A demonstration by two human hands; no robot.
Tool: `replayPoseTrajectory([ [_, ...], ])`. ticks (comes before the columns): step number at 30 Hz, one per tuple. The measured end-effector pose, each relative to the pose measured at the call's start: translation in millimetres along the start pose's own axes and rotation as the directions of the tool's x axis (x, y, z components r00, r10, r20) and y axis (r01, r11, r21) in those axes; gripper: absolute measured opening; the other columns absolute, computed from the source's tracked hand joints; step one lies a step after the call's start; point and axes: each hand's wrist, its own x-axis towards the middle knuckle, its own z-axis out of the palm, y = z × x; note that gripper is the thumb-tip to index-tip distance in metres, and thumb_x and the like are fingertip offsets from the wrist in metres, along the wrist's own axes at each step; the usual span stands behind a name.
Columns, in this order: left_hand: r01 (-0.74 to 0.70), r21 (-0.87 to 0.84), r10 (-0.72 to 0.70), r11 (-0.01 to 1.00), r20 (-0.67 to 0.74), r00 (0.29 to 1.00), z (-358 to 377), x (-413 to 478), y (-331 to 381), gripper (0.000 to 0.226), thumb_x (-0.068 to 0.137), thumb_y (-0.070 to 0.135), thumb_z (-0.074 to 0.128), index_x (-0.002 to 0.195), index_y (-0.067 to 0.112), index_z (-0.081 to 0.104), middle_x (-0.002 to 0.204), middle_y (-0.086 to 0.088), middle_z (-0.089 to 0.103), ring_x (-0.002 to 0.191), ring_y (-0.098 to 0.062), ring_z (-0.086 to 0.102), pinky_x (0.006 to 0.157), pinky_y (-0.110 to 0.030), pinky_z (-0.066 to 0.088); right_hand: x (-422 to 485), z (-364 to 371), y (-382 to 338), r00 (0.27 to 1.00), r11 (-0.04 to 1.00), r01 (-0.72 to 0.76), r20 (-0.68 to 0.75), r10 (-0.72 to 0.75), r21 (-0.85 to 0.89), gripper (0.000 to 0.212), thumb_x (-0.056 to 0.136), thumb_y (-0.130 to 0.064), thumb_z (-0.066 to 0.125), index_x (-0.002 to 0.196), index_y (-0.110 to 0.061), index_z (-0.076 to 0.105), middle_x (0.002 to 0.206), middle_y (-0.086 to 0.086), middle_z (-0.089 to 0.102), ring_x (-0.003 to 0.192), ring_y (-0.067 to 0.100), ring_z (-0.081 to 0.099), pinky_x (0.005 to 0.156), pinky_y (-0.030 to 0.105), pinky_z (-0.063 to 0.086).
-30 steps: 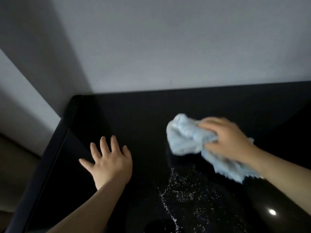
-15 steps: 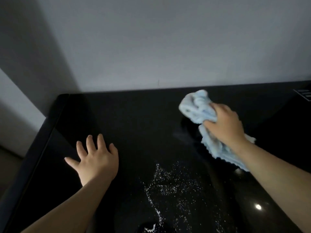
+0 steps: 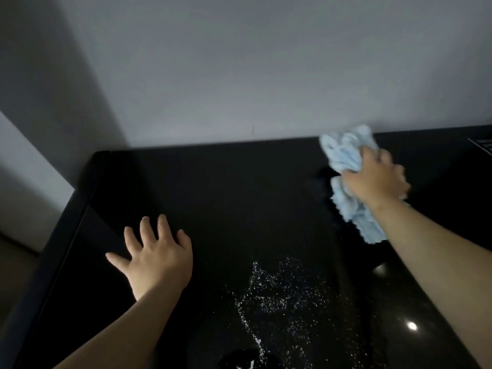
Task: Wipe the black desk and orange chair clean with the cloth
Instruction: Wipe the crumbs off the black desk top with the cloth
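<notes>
A glossy black desk (image 3: 226, 187) fills the lower half of the view and butts against a pale wall. My right hand (image 3: 375, 177) grips a crumpled light blue cloth (image 3: 346, 153) and presses it on the desk near the far edge at the right. Part of the cloth trails out below my wrist. My left hand (image 3: 157, 257) lies flat on the desk at the left, fingers spread, holding nothing. A patch of fine white droplets (image 3: 277, 291) glints on the surface between my arms. The orange chair is out of view.
The wall (image 3: 253, 75) rises right behind the desk's far edge. The desk's left edge (image 3: 69, 225) runs diagonally, with floor beyond it. A dark vented object (image 3: 483, 146) shows at the far right. A light reflection (image 3: 412, 326) sits near my right forearm.
My right hand has swept the cloth away from me and to the right, from mid-desk up to the far edge by the wall. My left hand stayed flat on the desk.
</notes>
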Motion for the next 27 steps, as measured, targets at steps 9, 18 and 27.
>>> replayPoseTrajectory([
  [9, 0.008, -0.005, -0.008, 1.0, 0.001, 1.0, 0.2, -0.5, 0.8, 0.057, 0.092, 0.049, 0.02, 0.146, 0.03, 0.016, 0.156, 0.001, 0.013, 0.144, -0.027, 0.002, 0.11, -0.063, 0.006, -65.8, 36.2, -86.1, 0.818, 0.833, 0.533, 0.161, -0.552, 0.148, 0.04, 0.076, -0.03, 0.054, 0.115, -0.037, 0.05, 0.121, -0.003, 0.055, 0.104, 0.032, 0.055, 0.079, 0.039, 0.047],
  [18, 0.002, 0.001, -0.002, 1.0, -0.033, 0.999, 3.7, 2.1, -0.1, 0.057, 0.092, 0.049, 0.021, 0.145, 0.03, 0.018, 0.155, 0.001, 0.015, 0.144, -0.027, 0.003, 0.109, -0.062, 0.006, 41.7, 23.4, -23.0, 0.981, 0.992, 0.051, 0.19, -0.028, -0.118, 0.053, 0.085, -0.043, 0.044, 0.137, -0.034, 0.034, 0.144, 0.005, 0.036, 0.122, 0.039, 0.041, 0.093, 0.051, 0.038],
  [27, -0.01, -0.028, 0.01, 1.0, -0.007, 1.0, 1.3, 1.3, -2.3, 0.055, 0.093, 0.049, 0.022, 0.145, 0.031, 0.02, 0.155, 0.001, 0.017, 0.144, -0.027, 0.002, 0.111, -0.061, 0.004, -87.7, 28.6, -32.2, 0.652, 0.69, 0.692, 0.228, -0.724, 0.213, 0.051, 0.08, -0.02, 0.06, 0.128, -0.037, 0.055, 0.139, -0.017, 0.045, 0.131, 0.025, 0.036, 0.104, 0.046, 0.037],
])
